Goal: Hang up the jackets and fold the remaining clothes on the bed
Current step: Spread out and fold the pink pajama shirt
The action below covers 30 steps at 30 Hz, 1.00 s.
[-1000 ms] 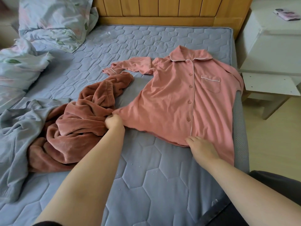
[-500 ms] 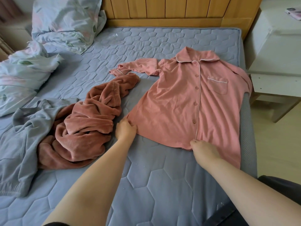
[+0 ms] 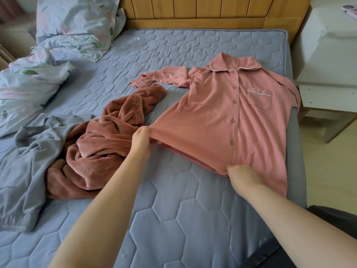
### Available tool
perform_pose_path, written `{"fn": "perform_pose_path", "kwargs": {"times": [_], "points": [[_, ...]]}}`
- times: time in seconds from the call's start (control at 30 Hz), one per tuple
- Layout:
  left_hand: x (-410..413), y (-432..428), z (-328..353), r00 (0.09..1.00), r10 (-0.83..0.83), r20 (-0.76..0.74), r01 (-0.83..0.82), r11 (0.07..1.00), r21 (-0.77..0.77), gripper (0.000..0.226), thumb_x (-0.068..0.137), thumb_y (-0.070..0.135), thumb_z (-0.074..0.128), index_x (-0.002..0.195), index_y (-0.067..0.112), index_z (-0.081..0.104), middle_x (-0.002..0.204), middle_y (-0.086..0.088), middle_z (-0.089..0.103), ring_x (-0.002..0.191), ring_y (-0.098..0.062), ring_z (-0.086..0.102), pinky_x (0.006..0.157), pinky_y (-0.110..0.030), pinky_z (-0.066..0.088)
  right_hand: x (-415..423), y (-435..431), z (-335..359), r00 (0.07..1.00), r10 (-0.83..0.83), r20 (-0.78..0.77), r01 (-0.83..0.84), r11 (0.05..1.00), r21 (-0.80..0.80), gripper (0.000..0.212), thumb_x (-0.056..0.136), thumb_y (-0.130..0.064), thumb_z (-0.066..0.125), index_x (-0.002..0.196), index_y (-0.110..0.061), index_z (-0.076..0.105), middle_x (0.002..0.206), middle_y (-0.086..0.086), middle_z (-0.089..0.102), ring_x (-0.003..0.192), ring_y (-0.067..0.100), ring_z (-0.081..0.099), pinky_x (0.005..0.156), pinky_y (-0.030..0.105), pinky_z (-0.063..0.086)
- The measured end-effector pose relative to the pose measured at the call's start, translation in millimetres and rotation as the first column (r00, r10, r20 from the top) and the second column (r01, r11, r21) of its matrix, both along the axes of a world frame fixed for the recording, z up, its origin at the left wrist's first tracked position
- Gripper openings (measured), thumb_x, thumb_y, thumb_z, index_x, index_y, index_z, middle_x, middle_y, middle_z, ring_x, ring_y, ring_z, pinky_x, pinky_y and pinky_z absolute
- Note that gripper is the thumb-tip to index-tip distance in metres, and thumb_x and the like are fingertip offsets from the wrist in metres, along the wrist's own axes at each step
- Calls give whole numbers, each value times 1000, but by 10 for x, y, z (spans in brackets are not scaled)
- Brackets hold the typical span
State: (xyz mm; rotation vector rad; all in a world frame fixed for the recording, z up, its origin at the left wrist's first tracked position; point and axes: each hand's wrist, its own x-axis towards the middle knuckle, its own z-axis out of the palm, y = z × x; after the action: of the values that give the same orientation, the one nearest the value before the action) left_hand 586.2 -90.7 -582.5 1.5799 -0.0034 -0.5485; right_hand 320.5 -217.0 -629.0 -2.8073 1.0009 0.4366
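Head view: both hands gripped the lower hem of a salmon-pink, white-piped, buttoned pyjama shirt (image 3: pixel 212 117) spread at centre right of the frame.
With both forearms outstretched, the left hand (image 3: pixel 142 139) clenched the hem's left corner, holding it just off the grey hexagon-quilted mattress (image 3: pixel 173 209). The right hand (image 3: pixel 241 174) pinched the hem below the buttons. A crumpled rust-brown fleece garment (image 3: pixel 108 144) lay centre left.

The salmon-pink button-up cloth shirt (image 3: pixel 212 117) looks thin, smooth and matt. The rust-brown crumpled fleece garment (image 3: pixel 100 144) is plush and fuzzy (its nap catches light along the folds). The grey-blue quilted mattress (image 3: pixel 173 209) is matt cloth stitched in hexagons. The honey-coloured wooden plank headboard (image 3: pixel 193 8) has a faint sheen.
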Motion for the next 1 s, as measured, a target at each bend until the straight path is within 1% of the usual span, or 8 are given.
{"fn": "perform_pose_path", "kwargs": {"times": [0.03,0.1,0.27,0.43,0.53,0.77,0.9,1.0], "points": [[9,-17,51,974,63,-219,-109,972,-206,15,87,-1,43,82,6,55,71,-7,55,63,-18,53,53,-26,46,6,-1,-5,1000,-3,0,3,1000,-6,37,83,9,39,110,-10,54,113,9,63,105,30,61,76,34,44],[76,-12,-37,909,143,-392,-264,924,-277,15,91,-2,43,88,5,56,74,-6,58,66,-16,56,48,-21,48,8,-4,-12,1000,-17,15,17,1000,1,37,82,9,39,110,-10,54,113,10,62,105,30,60,77,34,45],[62,131,-514,951,272,149,-306,902,304,22,87,1,46,100,9,62,94,-17,64,89,-31,59,75,-34,48,-14,-4,2,998,-26,64,24,999,26,37,81,10,37,110,-9,51,113,10,60,105,30,60,79,35,45],[169,15,-301,856,469,219,-497,862,98,28,90,0,48,114,1,62,108,-11,64,96,-24,59,73,-15,39,-54,4,18,995,-19,98,18,1000,11,30,82,9,37,98,-15,46,112,6,61,101,30,61,68,32,37],[347,-86,-197,852,504,142,-516,855,59,25,90,5,53,112,3,65,111,-12,66,102,-25,62,83,-21,45,-75,22,22,990,-30,136,34,999,-23,28,83,8,40,90,-19,34,109,3,62,99,28,62,63,31,33],[113,-25,-516,980,197,-40,-179,944,276,37,94,26,58,123,3,59,127,-12,60,115,-28,59,92,-32,48,-27,50,-82,987,57,147,-40,992,-117,32,78,5,52,103,-15,51,108,0,55,102,22,55,67,30,34],[28,-32,-636,998,-53,-44,64,947,313,35,79,13,76,110,-1,65,102,-13,66,89,-22,59,79,-31,49,-45,3,-97,963,222,156,-174,946,-272,43,33,8,76,63,-15,54,64,2,52,58,24,54,53,32,43],[57,-35,-533,991,-114,-73,130,949,289,22,79,9,74,98,9,63,90,-9,63,82,-23,58,73,-30,48,-72,-53,-62,913,360,194,-275,892,-358,32,39,4,71,57,-14,51,60,3,49,57,25,51,55,33,43]]}}
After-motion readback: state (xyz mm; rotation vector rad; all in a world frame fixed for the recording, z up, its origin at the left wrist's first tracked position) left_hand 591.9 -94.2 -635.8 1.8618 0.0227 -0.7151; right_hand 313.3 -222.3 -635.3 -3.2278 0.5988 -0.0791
